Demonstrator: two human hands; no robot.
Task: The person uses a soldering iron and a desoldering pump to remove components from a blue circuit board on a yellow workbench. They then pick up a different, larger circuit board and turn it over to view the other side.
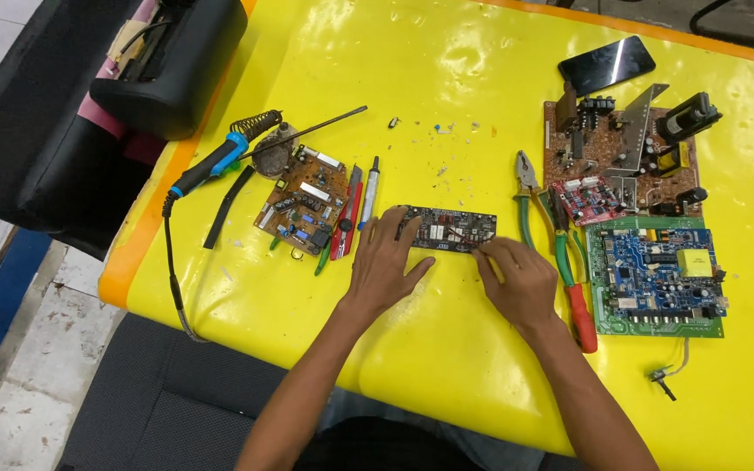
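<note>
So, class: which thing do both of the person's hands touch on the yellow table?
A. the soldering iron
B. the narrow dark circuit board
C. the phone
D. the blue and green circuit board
B: the left hand and right hand both rest on the narrow dark circuit board.

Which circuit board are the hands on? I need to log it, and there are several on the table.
The narrow black board at the centre; left hand and right hand touch its ends. The brown boards and the blue-green board lie untouched.
</note>
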